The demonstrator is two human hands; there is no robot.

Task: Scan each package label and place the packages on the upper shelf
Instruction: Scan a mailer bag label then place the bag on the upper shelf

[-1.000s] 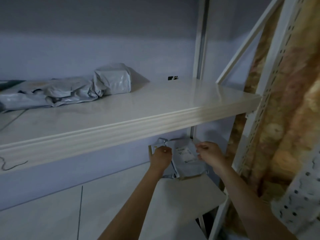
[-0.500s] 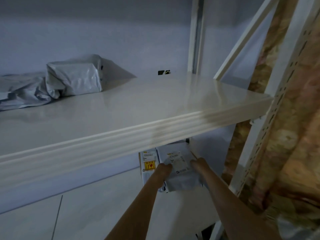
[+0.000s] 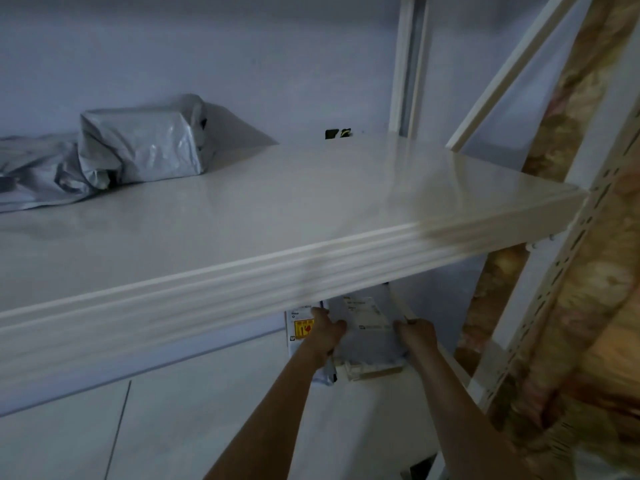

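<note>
Package (image 3: 369, 336) on lower shelf (image 3: 381, 427), held by left hand (image 3: 323, 336) and right hand (image 3: 417, 336).

White upper shelf (image 3: 311, 202), grey packages (image 3: 138, 143) lying at its back left, lower shelf (image 3: 363, 427) with packages (image 3: 370, 348)

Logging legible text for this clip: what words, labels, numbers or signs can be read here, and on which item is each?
No text is readable.
Grey package held by left hand and right hand: white shipping label, print too blurred.
Package behind it: yellow sticker with red symbols, apparently handling marks; no legible words.
Grey packages on upper shelf: no label visible.
</note>
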